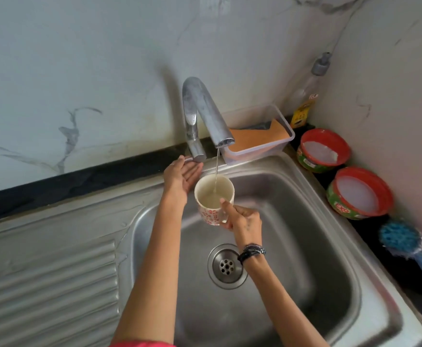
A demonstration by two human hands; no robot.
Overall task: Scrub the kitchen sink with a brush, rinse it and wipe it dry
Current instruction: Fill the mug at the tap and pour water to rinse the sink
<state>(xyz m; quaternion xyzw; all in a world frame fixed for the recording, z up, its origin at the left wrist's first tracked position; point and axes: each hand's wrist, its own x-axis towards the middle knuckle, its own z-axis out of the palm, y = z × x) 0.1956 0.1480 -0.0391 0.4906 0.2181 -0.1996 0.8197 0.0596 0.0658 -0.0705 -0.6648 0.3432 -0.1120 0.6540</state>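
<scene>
My right hand (pixel 242 219) grips the handle of a white mug (pixel 211 196) with a red pattern, holding it upright over the steel sink (pixel 305 246). A thin stream of water runs from the chrome tap (pixel 206 113) into the mug, which is partly filled. My left hand (pixel 182 175) reaches to the tap's base, its straight fingers touching the lever (pixel 196 154). The blue scrubbing brush (pixel 405 240) lies on the dark counter at the right edge, bristle head toward the wall. The sink's drain (pixel 226 265) is uncovered.
A clear plastic tub (pixel 262 141) with an orange sponge stands behind the sink. Two red-rimmed tubs of white cleaning paste (pixel 323 150) (pixel 360 192) sit on the right counter. A soap bottle (pixel 307 101) stands in the corner. The ribbed drainboard (pixel 49 259) extends left.
</scene>
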